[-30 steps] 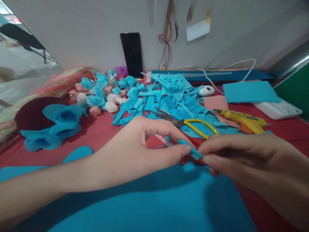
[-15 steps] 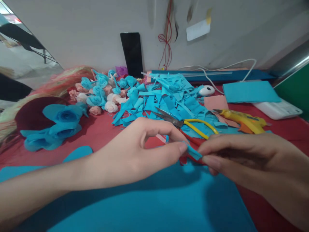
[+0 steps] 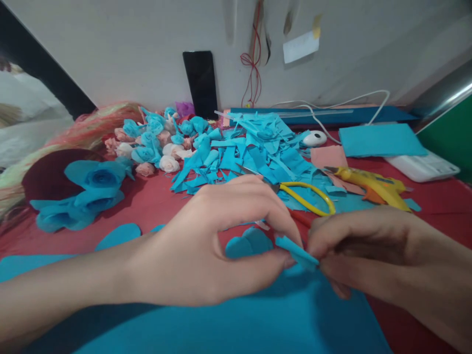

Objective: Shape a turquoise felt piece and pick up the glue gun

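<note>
My left hand pinches a small folded strip of blue crepe paper between thumb and fingers. At the strip's right end, my right hand grips it with thumb and forefinger. Under both hands lies a large blue sheet. Behind the left fingers, rounded blue paper petals rest on the red cloth. Scissors with a yellow handle loop lie just beyond the hands, their blades partly hidden by my left hand.
Blue paper scraps are heaped at the back centre. Small paper roses and larger blue flowers stand left. A yellow glue gun lies right, near a folded blue pad. A black phone leans on the wall.
Both hands have come slightly lower and nearer, the strip with them, and its tilt has changed. The petals behind the left hand now show more; the scissors' blades are more covered.
</note>
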### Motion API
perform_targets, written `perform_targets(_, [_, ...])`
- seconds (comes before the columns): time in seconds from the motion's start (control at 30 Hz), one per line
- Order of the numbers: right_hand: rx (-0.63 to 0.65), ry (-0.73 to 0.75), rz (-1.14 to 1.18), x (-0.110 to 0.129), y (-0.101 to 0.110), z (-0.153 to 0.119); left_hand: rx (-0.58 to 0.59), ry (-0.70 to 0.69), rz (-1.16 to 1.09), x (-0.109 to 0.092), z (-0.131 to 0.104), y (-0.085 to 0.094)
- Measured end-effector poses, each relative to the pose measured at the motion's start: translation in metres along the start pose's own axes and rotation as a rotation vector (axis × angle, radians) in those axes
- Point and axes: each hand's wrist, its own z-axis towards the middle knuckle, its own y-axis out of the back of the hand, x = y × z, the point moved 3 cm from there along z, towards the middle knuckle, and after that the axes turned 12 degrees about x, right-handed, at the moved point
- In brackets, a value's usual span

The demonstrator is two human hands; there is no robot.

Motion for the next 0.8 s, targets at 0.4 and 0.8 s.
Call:
perform_targets(0.4, [0.182,0.037,0.168,-0.003,-0.002,0.001,-0.034,-0.131,0.076,0.000,-0.002,0.005])
perform_targets(0.8, [-0.085,0.053,-0.123,-0.003,-0.011,0.002,-0.121,-0.198,0.299,-0.007,0.000,0.012])
